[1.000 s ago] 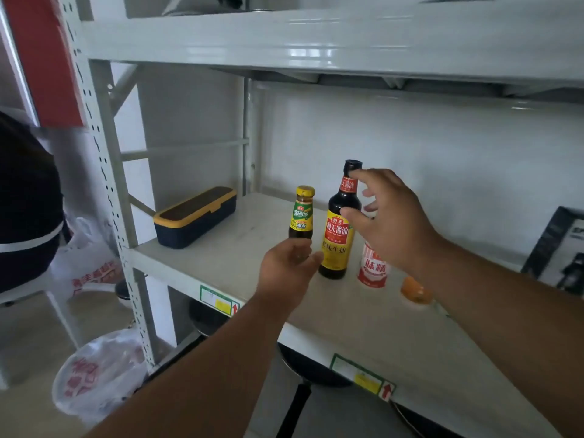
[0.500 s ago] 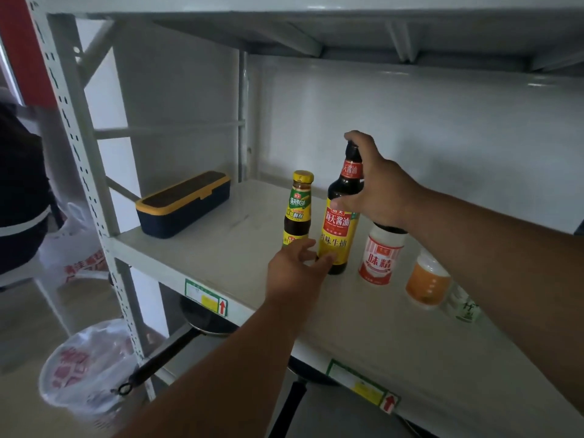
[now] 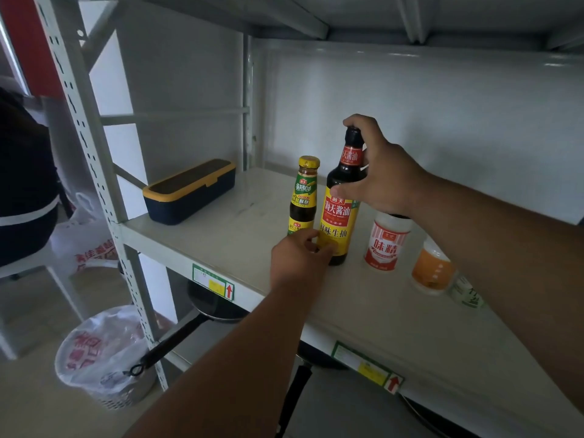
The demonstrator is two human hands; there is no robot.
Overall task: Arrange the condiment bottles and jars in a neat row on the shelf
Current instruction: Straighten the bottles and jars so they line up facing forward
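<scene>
A tall dark soy sauce bottle [image 3: 339,213] with a yellow and red label stands upright on the white shelf [image 3: 379,311]. My right hand [image 3: 384,175] grips its neck and shoulder from the right. My left hand [image 3: 298,256] touches the bottle's base with its fingertips. Close on the left stands a smaller dark sauce bottle [image 3: 303,194] with a yellow cap. To the right stand a white jar with a red label [image 3: 387,245], an orange jar [image 3: 431,270] and a small pale bottle [image 3: 466,294], both partly hidden by my right forearm.
A navy box with a yellow rim [image 3: 191,191] lies at the shelf's left end. A black pan [image 3: 202,314] rests on the shelf below, its handle poking out to the left. A bin lined with a plastic bag [image 3: 101,358] stands on the floor by the rack post.
My right hand closed on the tall bottle's neck. My left hand moved forward to the bottle's base. The view dropped, showing the jars on the right.
</scene>
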